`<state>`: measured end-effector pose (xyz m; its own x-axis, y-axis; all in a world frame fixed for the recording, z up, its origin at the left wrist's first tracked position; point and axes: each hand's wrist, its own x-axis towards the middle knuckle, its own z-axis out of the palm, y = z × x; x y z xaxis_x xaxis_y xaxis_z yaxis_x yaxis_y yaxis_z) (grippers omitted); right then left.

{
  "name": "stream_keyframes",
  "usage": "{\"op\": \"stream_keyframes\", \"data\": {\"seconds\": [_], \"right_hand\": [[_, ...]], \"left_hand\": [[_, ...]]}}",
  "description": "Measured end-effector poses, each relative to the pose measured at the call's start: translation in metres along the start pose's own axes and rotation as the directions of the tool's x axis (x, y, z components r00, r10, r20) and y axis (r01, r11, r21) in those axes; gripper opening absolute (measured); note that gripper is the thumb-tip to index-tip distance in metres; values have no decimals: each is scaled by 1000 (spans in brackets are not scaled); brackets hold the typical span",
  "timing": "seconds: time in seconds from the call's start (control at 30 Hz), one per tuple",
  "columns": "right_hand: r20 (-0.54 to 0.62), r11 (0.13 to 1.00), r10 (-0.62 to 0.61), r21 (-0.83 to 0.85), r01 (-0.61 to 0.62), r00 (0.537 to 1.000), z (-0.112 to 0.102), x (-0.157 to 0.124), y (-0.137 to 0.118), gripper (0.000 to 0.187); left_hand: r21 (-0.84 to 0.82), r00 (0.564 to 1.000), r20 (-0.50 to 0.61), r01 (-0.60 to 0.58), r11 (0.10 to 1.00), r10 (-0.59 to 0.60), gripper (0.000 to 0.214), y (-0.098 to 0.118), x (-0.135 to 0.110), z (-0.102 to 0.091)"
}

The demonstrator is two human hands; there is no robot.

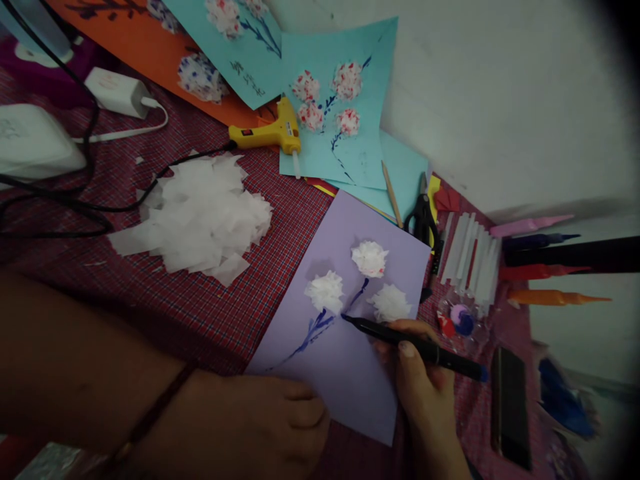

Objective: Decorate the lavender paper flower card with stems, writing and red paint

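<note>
My right hand (423,373) grips a black marker pen (430,350) with a blue end cap. Its dark tip touches a purple card (355,393), at a blue branch line (357,297). Three white paper flowers stand on the card: an upper one (370,259), a left one (325,291) and a right one (391,303). A second blue branch (315,330) runs down to the left. My left hand (270,417) lies over the card's near edge, fingers bent and close together; its fingertips and thumb are hidden.
White paper pieces (200,217) are heaped on the checked cloth (280,267). Behind lie a yellow glue gun (267,133), a turquoise card with flowers (340,127) and an orange sheet (145,60). To the right are scissors (423,217), glue sticks (470,257), paint tubes (545,271) and a phone (510,407).
</note>
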<state>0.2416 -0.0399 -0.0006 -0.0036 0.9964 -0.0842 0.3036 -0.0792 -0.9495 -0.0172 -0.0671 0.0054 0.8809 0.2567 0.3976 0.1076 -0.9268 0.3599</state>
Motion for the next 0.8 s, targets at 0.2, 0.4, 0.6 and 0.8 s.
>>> {"op": "stream_keyframes", "data": {"seconds": [0.2, 0.4, 0.6, 0.8], "right_hand": [[7, 1000, 19, -3, -19, 1000, -2, -1, 1, 18], [13, 1000, 11, 2, -11, 1000, -3, -2, 4, 18], [27, 1000, -12, -11, 12, 1000, -2, 1, 2, 17], [29, 1000, -10, -5, 10, 1000, -1, 0, -1, 16]], "left_hand": [[-26, 1000, 26, 3, 1000, -2, 12, 0, 0, 1], [-7, 999, 37, -7, 1000, 7, 14, -1, -1, 0], [-41, 999, 42, 18, 999, -16, 13, 0, -3, 1], [-16, 988, 156, -8, 1000, 10, 20, -1, 2, -3]]}}
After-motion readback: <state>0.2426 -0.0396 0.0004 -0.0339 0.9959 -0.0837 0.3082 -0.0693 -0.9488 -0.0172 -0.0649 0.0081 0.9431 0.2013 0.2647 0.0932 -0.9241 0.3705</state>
